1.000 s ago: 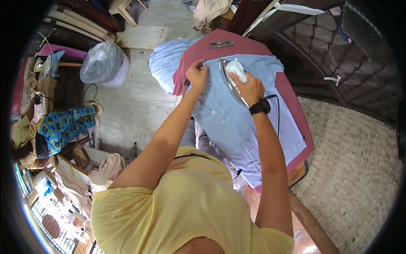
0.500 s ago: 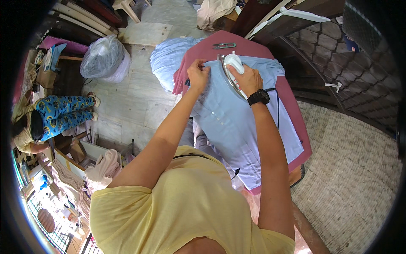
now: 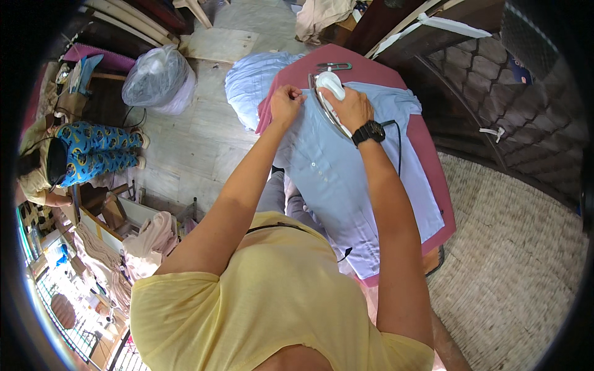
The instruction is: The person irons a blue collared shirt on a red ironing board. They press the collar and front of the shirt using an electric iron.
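A light blue buttoned shirt (image 3: 346, 179) lies spread over a padded board with a maroon cover (image 3: 427, 139). My right hand (image 3: 351, 111), with a black watch on its wrist, is closed round the handle of a white clothes iron (image 3: 329, 86). The iron's metal soleplate rests by the shirt's far left edge, partly over the maroon cover. Just left of the iron, my left hand (image 3: 286, 105) has its fingers curled and pinched together at the shirt's edge. The fabric between those fingertips is mostly hidden.
Thread snips (image 3: 334, 66) lie at the board's far end. Pale blue cloth (image 3: 253, 80) is heaped beyond its left side. The iron's black cord (image 3: 399, 151) trails over the shirt. At left stand a stuffed plastic bag (image 3: 159, 80) and another person in patterned blue trousers (image 3: 99, 148).
The iron in my right hand has slid left and slightly away from me, nearer to my left hand. My left hand has drawn back a little leftward, its fingers still curled.
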